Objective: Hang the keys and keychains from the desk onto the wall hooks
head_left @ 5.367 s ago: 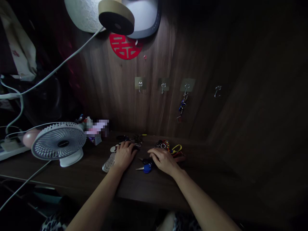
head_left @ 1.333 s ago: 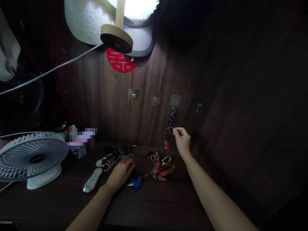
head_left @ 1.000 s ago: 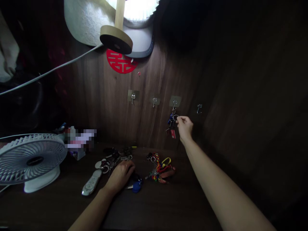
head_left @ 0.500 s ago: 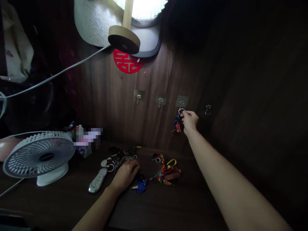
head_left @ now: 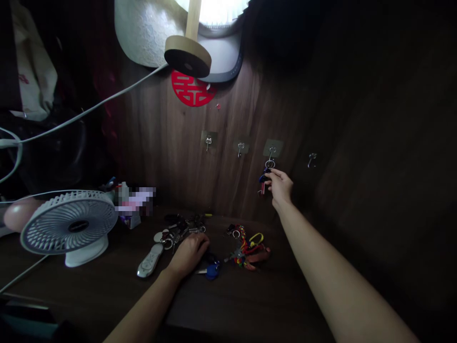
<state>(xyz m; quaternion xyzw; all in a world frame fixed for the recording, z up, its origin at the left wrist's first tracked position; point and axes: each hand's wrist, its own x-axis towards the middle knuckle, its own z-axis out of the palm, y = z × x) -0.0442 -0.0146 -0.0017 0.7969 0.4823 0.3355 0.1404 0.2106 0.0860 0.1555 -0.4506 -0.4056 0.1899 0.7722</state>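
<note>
My right hand [head_left: 281, 186] is closed, its thumb and fingers pinching a bunch of keys [head_left: 263, 179] with blue and red parts. The metal ring [head_left: 270, 164] of that bunch is at the third wall hook [head_left: 273, 149] from the left, apparently hanging on it. My left hand [head_left: 191, 250] rests on the dark tabletop with its fingers curled under; whatever they may hold is hidden. Beside it lie a blue-headed key [head_left: 212, 271] on the right and a pile of keys [head_left: 180, 231] with a silver remote-like fob [head_left: 150, 261] on the left.
Farther right on the table lies a key bunch with a colourful braided cord [head_left: 243, 245]. The wall bears more hooks [head_left: 209, 142]. A white fan [head_left: 73, 224] stands at the left. Overhead are a lit lamp with a round wooden base [head_left: 188, 56], its white cable [head_left: 107, 100] and caps [head_left: 223, 57].
My right hand has moved down from the ring to the keys below it, leaving the ring at the hook. My left hand stays on the table. The view has shifted slightly.
</note>
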